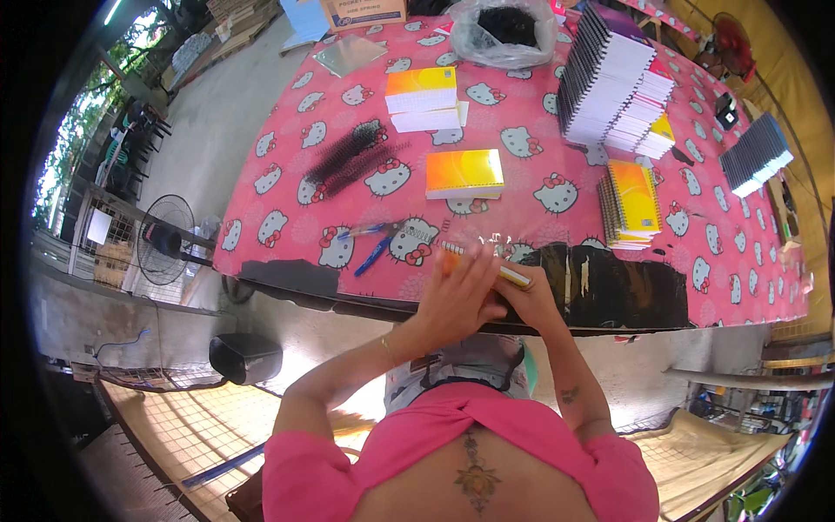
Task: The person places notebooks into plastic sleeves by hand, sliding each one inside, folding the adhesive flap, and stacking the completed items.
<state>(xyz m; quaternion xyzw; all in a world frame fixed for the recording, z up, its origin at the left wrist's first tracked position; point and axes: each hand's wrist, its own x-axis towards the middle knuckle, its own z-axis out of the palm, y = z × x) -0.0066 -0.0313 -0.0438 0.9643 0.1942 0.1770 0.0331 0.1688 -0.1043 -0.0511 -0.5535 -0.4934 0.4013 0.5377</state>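
Observation:
A small orange-yellow notepad (515,276) is between my hands at the table's near edge. My left hand (461,287) lies across its top, fingers bent over the end with a row of small white loops or holes. My right hand (529,300) grips the other end, with the thumb side toward me. Part of the pad is hidden beneath the fingers. Small white scraps (494,240) lie just beyond it. To the left is a blue-handled hand tool (374,255). Farther out stands a short stack of yellow-covered pads (464,176).
Black binding coils (344,163) lie on the left. Another pad stack (422,100), spiral-bound yellow notebooks (633,202), a tall notebook stack (604,83) and dark-covered notebooks (755,155) stand around the pink table (522,217). A clear bag (470,35) holds black coils. A fan (165,239) stands left.

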